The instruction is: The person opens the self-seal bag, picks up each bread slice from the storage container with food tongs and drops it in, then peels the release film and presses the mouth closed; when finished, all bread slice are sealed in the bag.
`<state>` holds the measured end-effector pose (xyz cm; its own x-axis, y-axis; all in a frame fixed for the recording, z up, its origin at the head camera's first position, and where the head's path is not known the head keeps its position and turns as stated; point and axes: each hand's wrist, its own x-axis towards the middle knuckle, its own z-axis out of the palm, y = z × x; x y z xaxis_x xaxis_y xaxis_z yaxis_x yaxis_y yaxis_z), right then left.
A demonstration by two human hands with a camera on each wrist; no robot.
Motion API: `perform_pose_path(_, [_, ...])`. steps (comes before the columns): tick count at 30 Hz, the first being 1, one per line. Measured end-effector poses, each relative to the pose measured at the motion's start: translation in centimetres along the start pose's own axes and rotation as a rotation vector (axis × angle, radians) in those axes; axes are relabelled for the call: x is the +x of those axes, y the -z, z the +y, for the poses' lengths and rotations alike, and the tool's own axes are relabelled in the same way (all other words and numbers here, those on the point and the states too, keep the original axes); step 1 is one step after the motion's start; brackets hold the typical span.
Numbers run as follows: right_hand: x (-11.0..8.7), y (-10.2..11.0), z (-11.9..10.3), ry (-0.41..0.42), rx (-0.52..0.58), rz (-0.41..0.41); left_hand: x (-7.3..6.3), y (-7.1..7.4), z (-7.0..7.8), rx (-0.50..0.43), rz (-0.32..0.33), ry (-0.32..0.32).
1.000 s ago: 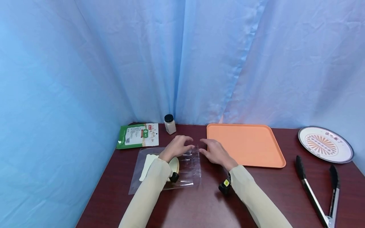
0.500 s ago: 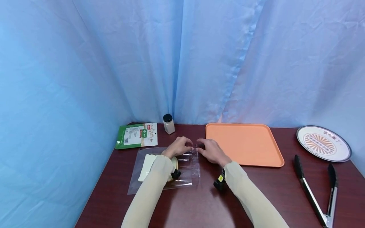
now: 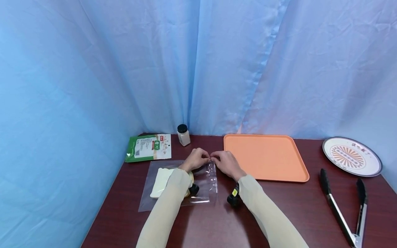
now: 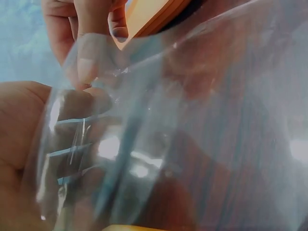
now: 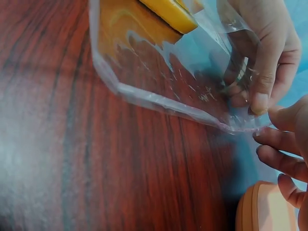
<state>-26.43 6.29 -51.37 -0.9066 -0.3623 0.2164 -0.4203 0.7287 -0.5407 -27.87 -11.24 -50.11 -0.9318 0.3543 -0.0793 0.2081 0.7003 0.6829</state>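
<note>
A clear plastic bag (image 3: 201,187) lies on the dark red table, its mouth edge toward the right. Inside are pale slices shaped like bread (image 3: 162,182), partly covered by the left sleeve; a yellow edge of the contents (image 5: 173,14) shows in the right wrist view. My left hand (image 3: 196,159) pinches the bag at its far right corner. Right beside it, my right hand (image 3: 225,162) pinches the same corner between thumb and index finger. In the left wrist view, the left hand (image 4: 21,139) is partly behind the clear film.
An orange tray (image 3: 266,156) lies behind and right of the hands. A green-and-white packet (image 3: 149,147) and a black-lidded jar (image 3: 184,136) stand at the back left. At the right are a patterned plate (image 3: 369,160) and tongs with black tips (image 3: 339,215).
My right hand has moved left to the bag's far right corner, and its fingers have closed on the edge. My left hand's fingers have also come together there. The bag stays in place.
</note>
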Motion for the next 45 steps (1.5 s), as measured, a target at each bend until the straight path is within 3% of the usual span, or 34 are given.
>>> perform_pose_path(8, [-0.1,0.1,0.0,0.007,-0.018,0.024,-0.1,-0.4,-0.5,-0.041,0.049,-0.018])
perform_pose_path(23, [-1.2,-0.2,1.1,0.034,-0.034,0.097,-0.4,-0.3,-0.6,-0.066,0.058,-0.04])
perform_pose_path(32, [-1.9,0.2,1.9,0.009,-0.041,0.113,-0.4,-0.4,-0.8,-0.118,0.053,0.008])
perform_pose_path(38, [-2.8,0.8,2.2,0.018,0.016,0.158,-0.4,-0.4,-0.8,-0.134,0.038,0.042])
perform_pose_path(45, [-3.8,1.1,3.1,0.017,0.035,0.197,-0.3,-0.5,-1.0,-0.139,0.039,0.038])
